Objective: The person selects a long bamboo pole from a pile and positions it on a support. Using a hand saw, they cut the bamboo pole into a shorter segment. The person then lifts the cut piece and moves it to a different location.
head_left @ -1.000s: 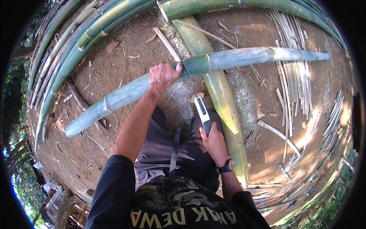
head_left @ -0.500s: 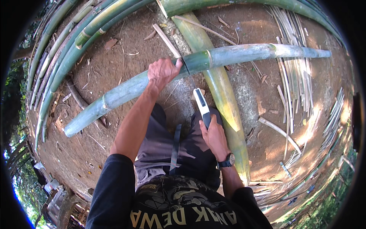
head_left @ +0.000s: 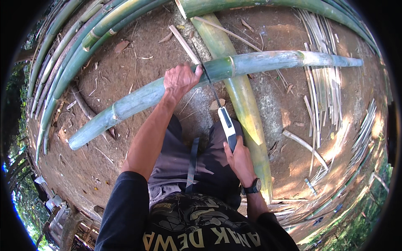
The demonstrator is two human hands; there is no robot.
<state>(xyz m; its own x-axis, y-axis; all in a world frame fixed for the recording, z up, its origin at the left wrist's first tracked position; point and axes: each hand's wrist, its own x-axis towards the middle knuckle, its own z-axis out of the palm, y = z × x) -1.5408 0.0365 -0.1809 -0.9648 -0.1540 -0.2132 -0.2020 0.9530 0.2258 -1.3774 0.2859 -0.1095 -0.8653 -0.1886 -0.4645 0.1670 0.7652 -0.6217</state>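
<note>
A long green bamboo pole (head_left: 138, 105) lies across in front of me, resting on a thicker yellow-green bamboo stem (head_left: 242, 96). My left hand (head_left: 180, 79) is closed over the top of the pole, its thumb close to the saw blade. My right hand (head_left: 240, 158) grips the white and black handle of a hand saw (head_left: 227, 123). The thin dark blade crosses the pole just right of my left thumb, left of a node ring. Whether the blade has gone into the bamboo, I cannot tell.
Several long bamboo poles (head_left: 67, 62) are stacked at the far left. Another thick green bamboo (head_left: 251, 3) runs along the far side. Split bamboo strips (head_left: 326, 83) lie in a bundle on the right, near a short curved piece (head_left: 305, 146). Dry leaves (head_left: 121, 46) dot the dirt.
My right hand has drawn the saw back toward me and slightly right, so more of the blade shows on the near side of the pole. My left hand stays on the pole.
</note>
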